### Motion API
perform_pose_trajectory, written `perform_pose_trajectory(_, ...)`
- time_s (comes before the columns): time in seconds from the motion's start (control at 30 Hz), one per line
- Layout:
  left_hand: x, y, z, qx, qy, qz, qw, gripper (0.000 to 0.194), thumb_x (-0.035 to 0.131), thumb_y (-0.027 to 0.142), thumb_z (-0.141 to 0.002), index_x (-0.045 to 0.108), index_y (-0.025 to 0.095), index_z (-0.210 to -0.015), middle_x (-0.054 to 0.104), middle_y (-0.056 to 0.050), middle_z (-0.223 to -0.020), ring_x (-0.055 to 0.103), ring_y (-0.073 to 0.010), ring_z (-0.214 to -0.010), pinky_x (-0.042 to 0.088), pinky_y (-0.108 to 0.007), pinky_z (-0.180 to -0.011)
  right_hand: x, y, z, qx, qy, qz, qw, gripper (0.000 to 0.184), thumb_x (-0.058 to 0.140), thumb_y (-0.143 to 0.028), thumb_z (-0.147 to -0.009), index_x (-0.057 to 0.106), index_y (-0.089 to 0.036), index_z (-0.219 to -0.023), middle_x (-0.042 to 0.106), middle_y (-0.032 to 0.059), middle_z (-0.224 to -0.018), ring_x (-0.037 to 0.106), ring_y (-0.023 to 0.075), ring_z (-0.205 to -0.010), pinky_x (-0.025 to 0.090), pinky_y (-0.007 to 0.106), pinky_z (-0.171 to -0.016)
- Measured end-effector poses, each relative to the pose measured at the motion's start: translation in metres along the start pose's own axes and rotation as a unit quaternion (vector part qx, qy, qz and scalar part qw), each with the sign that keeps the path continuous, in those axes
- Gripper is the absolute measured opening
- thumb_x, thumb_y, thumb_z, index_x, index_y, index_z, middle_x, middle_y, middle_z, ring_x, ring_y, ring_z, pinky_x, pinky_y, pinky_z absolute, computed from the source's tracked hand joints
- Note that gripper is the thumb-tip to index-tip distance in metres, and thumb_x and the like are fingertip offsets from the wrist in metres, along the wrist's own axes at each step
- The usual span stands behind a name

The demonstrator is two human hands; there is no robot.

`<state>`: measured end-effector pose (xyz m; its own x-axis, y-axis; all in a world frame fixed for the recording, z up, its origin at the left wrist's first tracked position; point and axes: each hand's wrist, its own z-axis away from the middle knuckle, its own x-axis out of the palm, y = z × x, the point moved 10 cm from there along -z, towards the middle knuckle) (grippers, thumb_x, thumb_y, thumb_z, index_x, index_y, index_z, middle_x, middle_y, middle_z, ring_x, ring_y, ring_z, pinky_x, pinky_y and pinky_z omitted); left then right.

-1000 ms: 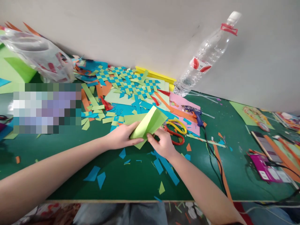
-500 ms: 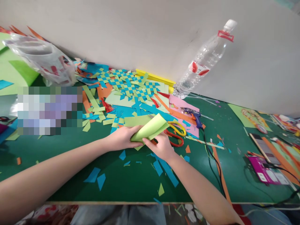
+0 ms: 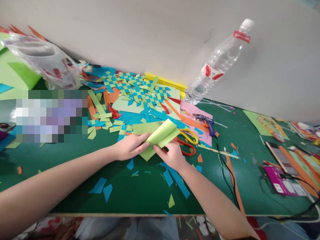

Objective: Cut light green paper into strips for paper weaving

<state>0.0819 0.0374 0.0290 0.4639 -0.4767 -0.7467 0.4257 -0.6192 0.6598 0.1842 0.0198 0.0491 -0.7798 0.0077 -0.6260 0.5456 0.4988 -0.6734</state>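
Observation:
A sheet of light green paper [image 3: 163, 133], folded over on itself, is held between both hands above the green table. My left hand [image 3: 131, 146] grips its left side, the thumb lying on the paper's face. On the lower right edge, my right hand [image 3: 173, 155] pinches the paper with thumb on top; its other fingers are partly hidden underneath. Scissors with red and yellow handles [image 3: 188, 136] lie just beyond my right hand, their blades covered by the paper. Another flat green sheet [image 3: 140, 127] rests behind the held one. Woven blue-and-green paper pieces [image 3: 137, 88] are piled farther back.
A tall clear bottle [image 3: 212, 70] stands by the wall. A blue glue gun [image 3: 210, 126] lies on pink paper, its black cord trailing right. A plastic bag [image 3: 47, 63] stands at left. Blue scraps [image 3: 177, 180] lie near the front; a purple packet [image 3: 281, 180] is at right.
The green paper has gone from a loose, raised fold to a flatter, rolled-over fold. My left thumb has moved up onto it. Both hands stay at about the same spot.

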Motion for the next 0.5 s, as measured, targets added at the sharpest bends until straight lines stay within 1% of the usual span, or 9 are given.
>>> perform_pose_trajectory(0.1, 0.001, -0.003, -0.001, -0.022, -0.01, 0.0, 1.0, 0.037, 0.026, 0.04, -0.101, 0.045, 0.016, -0.121, 0.059, -0.001, -0.073, 0.057, -0.0147, -0.06, 0.039, -0.023, -0.057, 0.001, 0.002, 0.0, 0.006, -0.002, -0.006, 1.0, 0.025, 0.058, -0.033, -0.088, 0.065, -0.019, -0.068, 0.069, 0.0066, -0.07, 0.065, 0.0203, -0.07, 0.051, 0.031, -0.063)
perform_pose_trajectory(0.3, 0.001, -0.006, -0.001, -0.036, 0.0, -0.004, 0.999, 0.029, 0.031, 0.041, -0.1, 0.048, 0.017, -0.099, 0.051, 0.002, -0.063, 0.051, -0.0131, -0.052, 0.035, -0.023, -0.052, -0.002, 0.002, 0.0, 0.01, 0.009, 0.004, 1.0, 0.025, 0.058, -0.033, -0.087, 0.064, -0.02, -0.066, 0.069, 0.0066, -0.069, 0.065, 0.0214, -0.072, 0.051, 0.033, -0.065)
perform_pose_trajectory(0.4, 0.002, -0.009, -0.001, -0.05, -0.007, 0.036, 0.998, 0.029, 0.033, 0.043, -0.099, 0.047, 0.018, -0.095, 0.052, 0.002, -0.063, 0.055, -0.0126, -0.052, 0.036, -0.022, -0.051, -0.002, 0.003, 0.001, 0.02, 0.008, -0.008, 1.0, 0.024, 0.059, -0.033, -0.087, 0.065, -0.02, -0.068, 0.07, 0.0066, -0.072, 0.065, 0.0217, -0.075, 0.051, 0.033, -0.067)
perform_pose_trajectory(0.5, 0.006, -0.012, -0.001, -0.064, -0.024, 0.094, 0.993, 0.033, 0.033, 0.046, -0.098, 0.048, 0.017, -0.095, 0.056, 0.002, -0.065, 0.059, -0.0122, -0.053, 0.04, -0.021, -0.051, -0.004, 0.006, 0.001, 0.035, 0.014, -0.034, 0.999, 0.019, 0.059, -0.032, -0.087, 0.068, -0.02, -0.075, 0.072, 0.0066, -0.08, 0.067, 0.0226, -0.083, 0.052, 0.034, -0.074)
